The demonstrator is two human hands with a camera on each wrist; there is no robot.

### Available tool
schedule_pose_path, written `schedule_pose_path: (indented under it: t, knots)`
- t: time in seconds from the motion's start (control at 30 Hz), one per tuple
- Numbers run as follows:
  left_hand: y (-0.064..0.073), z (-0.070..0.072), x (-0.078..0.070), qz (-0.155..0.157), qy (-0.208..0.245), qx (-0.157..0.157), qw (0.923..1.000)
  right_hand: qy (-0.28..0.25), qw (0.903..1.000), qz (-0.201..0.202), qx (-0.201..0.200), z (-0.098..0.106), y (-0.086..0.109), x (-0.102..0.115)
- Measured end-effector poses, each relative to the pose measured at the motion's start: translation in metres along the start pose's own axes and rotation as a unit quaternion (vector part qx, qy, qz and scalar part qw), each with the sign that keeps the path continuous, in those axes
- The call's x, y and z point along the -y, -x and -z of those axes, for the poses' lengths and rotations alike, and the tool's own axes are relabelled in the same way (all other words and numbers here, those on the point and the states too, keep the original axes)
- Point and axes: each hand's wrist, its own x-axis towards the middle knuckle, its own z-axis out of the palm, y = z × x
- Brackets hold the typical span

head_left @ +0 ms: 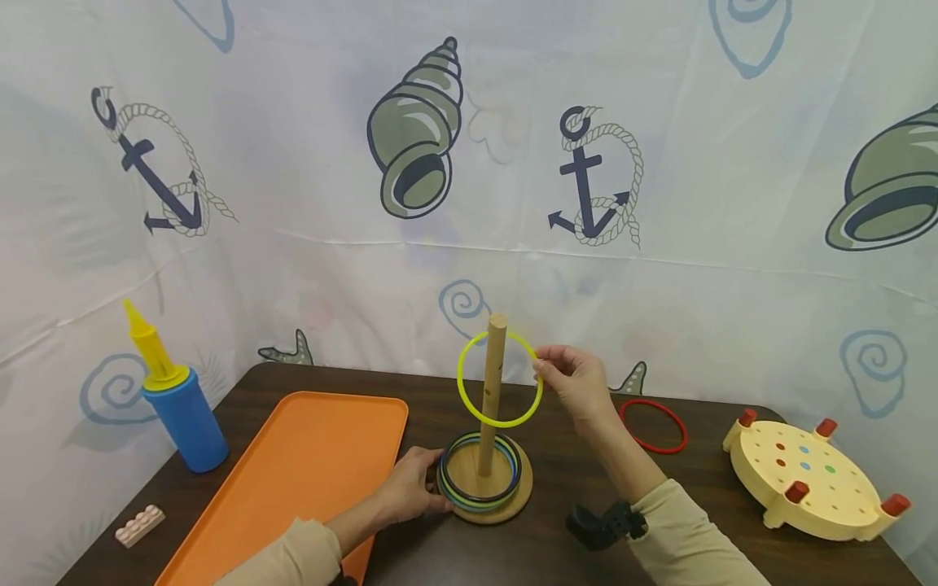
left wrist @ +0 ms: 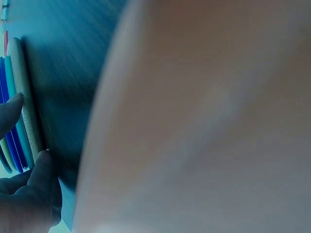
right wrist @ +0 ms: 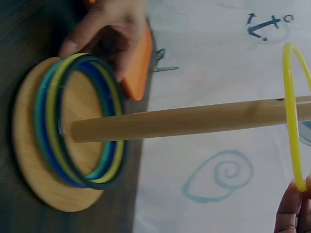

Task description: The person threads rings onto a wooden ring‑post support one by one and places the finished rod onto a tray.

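A wooden ring-toss stand has an upright peg (head_left: 493,370) on a round base (head_left: 523,498). Several rings (right wrist: 49,109), in teal, blue, yellow and black, lie stacked around the foot of the peg. High on the peg, a bright yellow ring (head_left: 461,381) hangs tilted around it, pinched at its right side by the fingertips of my right hand (head_left: 579,382). My left hand (head_left: 406,487) grips the left edge of the base, thumb and fingers right at the rim beside the stacked rings. An arm blurs most of the left wrist view.
An orange tray (head_left: 344,439) lies left of the stand. Beyond it are a blue pump (head_left: 186,423) with a yellow handle and a pale studded block (head_left: 139,525). To the right are a red ring (head_left: 684,443) and a round yellow board (head_left: 806,480) with red-tipped legs.
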Motion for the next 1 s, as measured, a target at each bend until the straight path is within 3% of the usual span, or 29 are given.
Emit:
schedule_pose_path:
  t: [0.27, 0.5, 0.7, 1.0]
  knots:
    - [0.000, 0.001, -0.001, 0.003, 0.009, 0.004, 1.0000, 0.052, 0.9985, -0.016, 0.003, -0.007, 0.007, -0.039]
    - [-0.001, 0.001, 0.000, -0.001, 0.010, 0.008, 0.9999, 0.086, 0.9945, -0.059, 0.009, -0.014, 0.013, -0.067]
    - [-0.001, 0.000, 0.002, -0.002, 0.018, 0.012, 0.9998, 0.103, 0.9911, -0.083, 0.019, -0.017, 0.018, -0.081]
    - [-0.001, 0.000, 0.001, -0.002, 0.004, 0.007, 1.0000, 0.126, 0.9882, -0.082, 0.032, -0.022, 0.020, -0.092]
